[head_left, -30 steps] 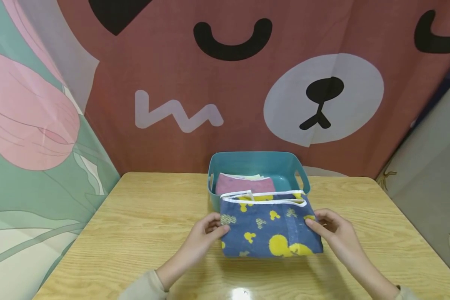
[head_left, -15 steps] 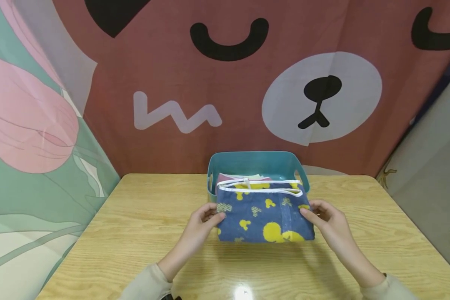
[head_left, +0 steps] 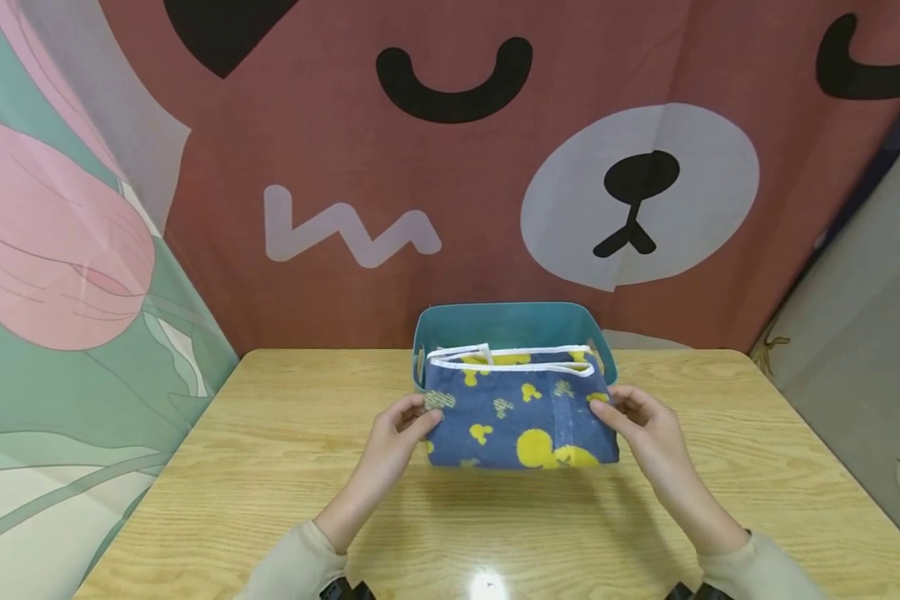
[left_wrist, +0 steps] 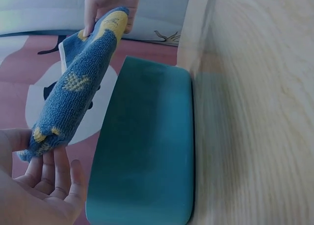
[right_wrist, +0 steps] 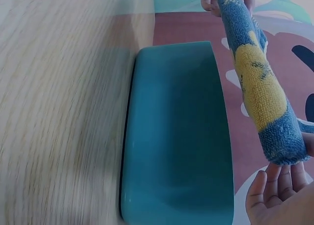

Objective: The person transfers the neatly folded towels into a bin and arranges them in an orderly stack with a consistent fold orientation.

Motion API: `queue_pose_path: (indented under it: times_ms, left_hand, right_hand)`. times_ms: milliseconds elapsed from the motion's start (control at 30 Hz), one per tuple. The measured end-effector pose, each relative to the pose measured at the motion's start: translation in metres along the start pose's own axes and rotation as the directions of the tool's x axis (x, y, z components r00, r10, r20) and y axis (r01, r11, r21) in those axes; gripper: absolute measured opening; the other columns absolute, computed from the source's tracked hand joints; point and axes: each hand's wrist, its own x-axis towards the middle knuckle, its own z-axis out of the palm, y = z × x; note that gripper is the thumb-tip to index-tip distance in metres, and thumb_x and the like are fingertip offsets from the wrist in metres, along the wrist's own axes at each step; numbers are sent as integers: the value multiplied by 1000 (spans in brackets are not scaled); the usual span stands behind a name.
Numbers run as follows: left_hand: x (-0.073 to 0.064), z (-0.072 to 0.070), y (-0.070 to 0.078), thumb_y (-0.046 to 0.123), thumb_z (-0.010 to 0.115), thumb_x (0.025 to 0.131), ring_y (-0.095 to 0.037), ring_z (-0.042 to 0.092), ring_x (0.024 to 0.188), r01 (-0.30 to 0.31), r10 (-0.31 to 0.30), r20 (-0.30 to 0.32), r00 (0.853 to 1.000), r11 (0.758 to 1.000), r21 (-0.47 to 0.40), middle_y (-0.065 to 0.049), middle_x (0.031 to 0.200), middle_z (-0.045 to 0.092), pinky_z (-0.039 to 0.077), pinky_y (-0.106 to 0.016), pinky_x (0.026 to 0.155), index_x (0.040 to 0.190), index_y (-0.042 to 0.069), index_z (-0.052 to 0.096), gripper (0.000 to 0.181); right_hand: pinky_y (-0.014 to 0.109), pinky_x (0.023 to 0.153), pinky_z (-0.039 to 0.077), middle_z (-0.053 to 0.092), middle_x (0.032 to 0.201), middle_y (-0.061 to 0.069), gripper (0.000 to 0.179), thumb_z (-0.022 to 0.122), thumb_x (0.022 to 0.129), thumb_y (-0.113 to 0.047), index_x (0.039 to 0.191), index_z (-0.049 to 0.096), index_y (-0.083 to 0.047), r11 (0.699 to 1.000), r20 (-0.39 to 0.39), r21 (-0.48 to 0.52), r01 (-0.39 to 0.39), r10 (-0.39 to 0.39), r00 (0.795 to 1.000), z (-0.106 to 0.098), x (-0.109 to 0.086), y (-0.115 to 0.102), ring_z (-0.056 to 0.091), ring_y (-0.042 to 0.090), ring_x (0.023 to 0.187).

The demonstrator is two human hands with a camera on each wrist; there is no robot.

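A folded blue towel (head_left: 521, 421) with yellow mouse-head shapes and white edging is held up level between both hands. My left hand (head_left: 399, 435) pinches its left end, thumb on the near side. At the opposite end, my right hand (head_left: 647, 427) grips it the same way. The left wrist view shows the towel (left_wrist: 78, 85) as a thick fold, with the fingers of the left hand (left_wrist: 46, 186) under its lower end. Just behind it stands a teal basket (head_left: 510, 323), whose front and inside are hidden by the towel. From the right wrist, the towel (right_wrist: 260, 87) is above the basket's rim.
The basket rests on a wooden table (head_left: 285, 433) near its back edge. Behind hangs a red-brown curtain (head_left: 330, 308) with a bear face. Patterned cloths stand at the left (head_left: 60, 333) and right.
Both hands have carried the blue towel away from me and slightly left, over the basket's front. The pink folded cloth inside, visible earlier, is now hidden behind it.
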Motion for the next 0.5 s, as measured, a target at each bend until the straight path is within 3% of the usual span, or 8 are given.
queue_pose_path:
  times_ms: [333,500]
  left_hand:
    - [11,0,6,10,63,95,-9,59,85,-13,14,-51,999,1000,17,-4,96,62,52,-25,75,116,-9,61,28]
    - [18,1,14,11,64,95,-9,58,86,-24,26,-72,997,999,24,-3,96,62,52,-25,74,116,-7,61,27]
  right_hand:
    - [18,77,48,60,101,-8,43,69,95,-35,119,58,-2,998,29,-10,-57,58,998,5,9,-6,54,8,94]
    - [19,78,49,60,100,-7,44,68,95,-36,119,58,-1,999,25,18,-48,47,999,6,15,-11,55,9,94]
